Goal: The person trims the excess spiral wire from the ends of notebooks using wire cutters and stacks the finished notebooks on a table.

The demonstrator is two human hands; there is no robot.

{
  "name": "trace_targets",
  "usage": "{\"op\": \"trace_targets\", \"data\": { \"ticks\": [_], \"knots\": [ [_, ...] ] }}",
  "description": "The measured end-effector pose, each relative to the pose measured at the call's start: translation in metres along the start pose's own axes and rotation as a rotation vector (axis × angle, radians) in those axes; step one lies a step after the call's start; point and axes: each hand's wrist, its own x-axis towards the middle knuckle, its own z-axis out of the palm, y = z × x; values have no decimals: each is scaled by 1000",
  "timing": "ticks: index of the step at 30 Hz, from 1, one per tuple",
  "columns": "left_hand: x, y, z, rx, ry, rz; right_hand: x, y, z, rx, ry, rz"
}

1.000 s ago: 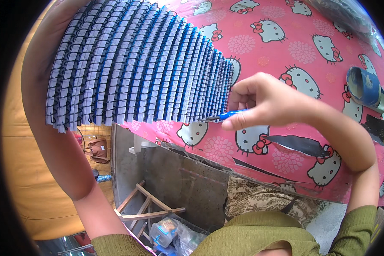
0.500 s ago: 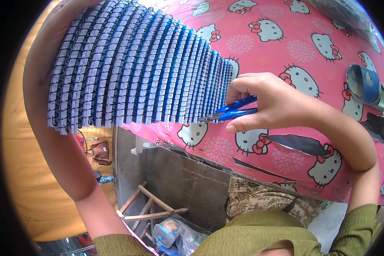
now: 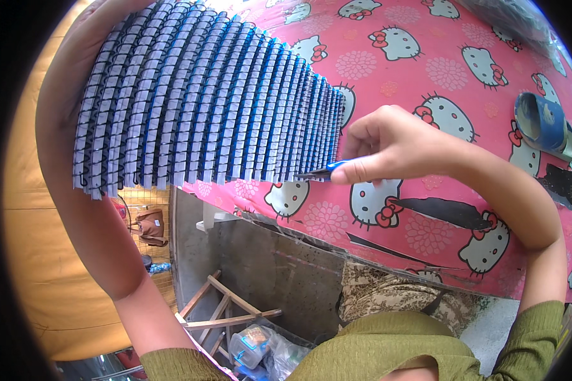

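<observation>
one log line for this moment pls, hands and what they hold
left hand: props fanned blue-white card stack | right hand: holds blue-handled tool at stack's edge | surface: pink cartoon-cat tablecloth | nearby: blue tape roll

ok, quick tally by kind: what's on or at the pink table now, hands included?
Fanned stack of blue-and-white packet strips: 1
Blue-handled small tool (type unclear), pinched in the right hand: 1
Blue tape roll: 1
Pink cartoon-cat tablecloth: 1
Hands: 2; the left hand is hidden behind the stack, only its forearm shows
Total: 6
</observation>
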Motion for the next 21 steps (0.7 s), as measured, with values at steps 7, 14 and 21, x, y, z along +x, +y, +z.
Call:
{"op": "trace_targets", "data": {
  "ticks": [7, 14, 21],
  "knots": [
    [-4, -6, 1, -40, -6, -18, -22, 19, 10, -847, 504, -633],
    [1, -10, 6, -54, -37, -31, -6, 23, 18, -703, 444, -596],
    [4, -13, 0, -63, -39, -58, 1, -4, -5, 17, 3, 192]
  ]
}}
